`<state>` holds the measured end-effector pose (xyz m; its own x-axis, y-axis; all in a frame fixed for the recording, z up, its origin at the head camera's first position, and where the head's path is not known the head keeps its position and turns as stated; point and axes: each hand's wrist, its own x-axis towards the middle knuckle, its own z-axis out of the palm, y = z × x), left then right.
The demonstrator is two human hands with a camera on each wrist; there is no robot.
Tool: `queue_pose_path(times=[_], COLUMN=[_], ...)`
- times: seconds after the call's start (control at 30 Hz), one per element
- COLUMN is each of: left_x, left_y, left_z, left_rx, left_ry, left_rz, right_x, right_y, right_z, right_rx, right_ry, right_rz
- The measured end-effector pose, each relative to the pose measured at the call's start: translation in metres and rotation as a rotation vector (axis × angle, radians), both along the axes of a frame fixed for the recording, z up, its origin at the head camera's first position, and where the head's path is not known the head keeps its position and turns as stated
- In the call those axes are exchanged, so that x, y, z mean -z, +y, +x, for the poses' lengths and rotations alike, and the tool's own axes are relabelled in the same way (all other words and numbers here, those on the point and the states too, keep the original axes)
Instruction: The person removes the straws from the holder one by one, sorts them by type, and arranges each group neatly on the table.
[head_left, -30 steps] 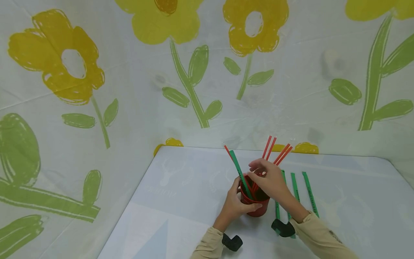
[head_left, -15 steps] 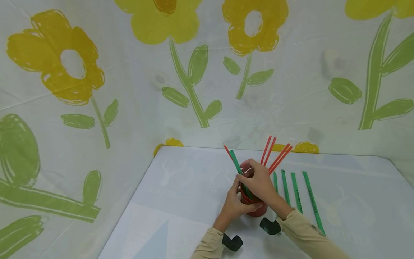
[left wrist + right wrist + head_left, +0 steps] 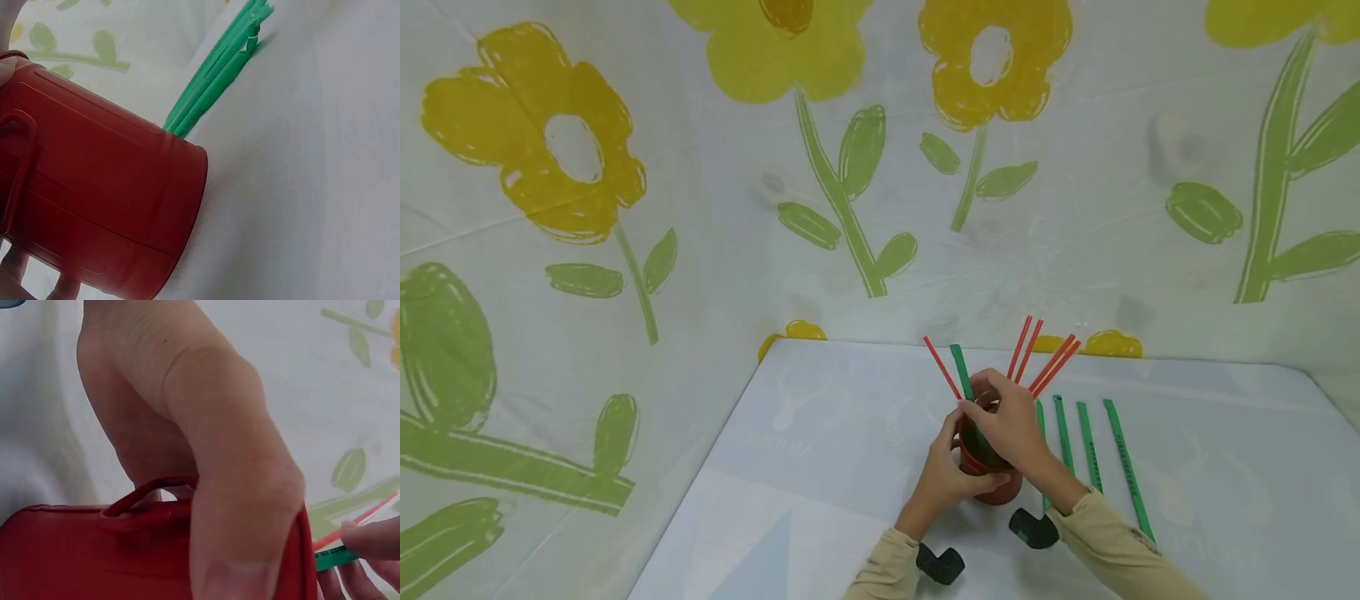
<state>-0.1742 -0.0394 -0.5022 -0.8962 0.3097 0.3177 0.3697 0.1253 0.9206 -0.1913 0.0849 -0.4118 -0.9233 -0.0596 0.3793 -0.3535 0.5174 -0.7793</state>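
Observation:
My left hand point(image 3: 946, 479) grips a red cup point(image 3: 1000, 493) with a handle, its thumb across the near side. In the left wrist view the cup point(image 3: 112, 187) leans across the left half. My right hand point(image 3: 1011, 417) is over the cup's mouth, pinching a slim green wrapped straw point(image 3: 961, 371) with dark print that stands in it. The right wrist view shows these fingers point(image 3: 375, 540) at the straw point(image 3: 334, 557), while my left hand point(image 3: 225, 425) fills the foreground. A lone red straw point(image 3: 942, 365) leans left; several red straws point(image 3: 1019, 350) rise behind my right hand.
Several green wrapped straws point(image 3: 1123, 467) lie side by side on the white table point(image 3: 760, 467), right of the cup and partly under my right forearm. Black wrist cameras point(image 3: 940, 565) hang below both wrists. A flower-printed curtain point(image 3: 715, 208) stands behind and left of the table.
My right hand has come left from above the cup to the green straw and taken hold of it. The straw has swung right, more upright, away from the lone red one. My left hand stays put.

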Motion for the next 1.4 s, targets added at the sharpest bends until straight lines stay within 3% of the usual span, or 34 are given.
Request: queue_pose_path(times=[0.43, 1.1, 1.4], left_x=[0.0, 0.001, 0.002], left_y=[0.001, 0.001, 0.001], left_z=[0.001, 0.0, -0.002], left_rx=[0.0, 0.001, 0.013], left_ry=[-0.029, 0.014, 0.021], left_rz=[0.007, 0.025, 0.019], right_x=[-0.012, -0.033, -0.038], right_y=[0.018, 0.046, 0.058], right_z=[0.003, 0.01, 0.016], right_rx=[0.025, 0.051, 0.02], right_ry=[0.029, 0.018, 0.106], right_rz=[-0.008, -0.015, -0.135])
